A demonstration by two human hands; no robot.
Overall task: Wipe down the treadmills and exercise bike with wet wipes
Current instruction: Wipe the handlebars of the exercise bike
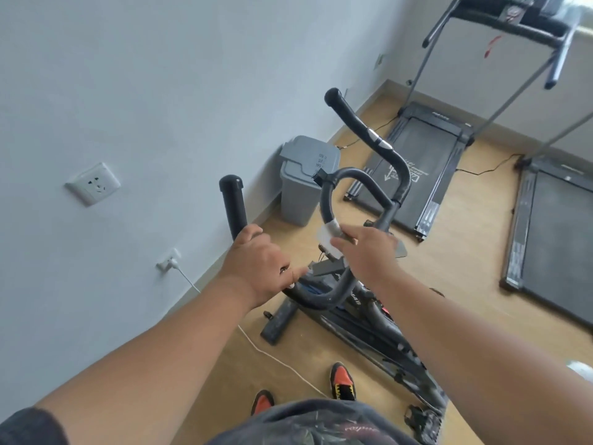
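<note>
Head view, seen from my remote station. Largest in frame is the pale wall (134, 91) on the left, meeting a tan floor (455, 284). Two treadmills lie on that floor: one treadmill (417, 162) ahead near the far wall, its console and rails rising to the upper right, and a second treadmill (555, 232) at the right edge, only partly in view. The exercise bike (362, 319) stands directly in front of me, between the wall and the treadmills, its black handlebar (362, 178) looping up toward the camera. A grey lidded bin (305, 178) stands against the wall just behind the handlebar.

Both of my forearms reach forward to the bike. My left hand (256, 264) is wrapped around the left handlebar grip (234, 207), fingers curled about the tube. My right hand (369, 252) presses a white wet wipe (329, 236) against the inner loop of the handlebar, fingers folded round wipe and bar together; the wipe shows partly beyond the fingertips.

Below, my two orange-and-black shoes (341, 380) stand on the floor beside the bike frame. A white cable (272, 356) runs across the floor from a plug (168, 261) low on the wall. A white wall socket (93, 184) sits higher up.
</note>
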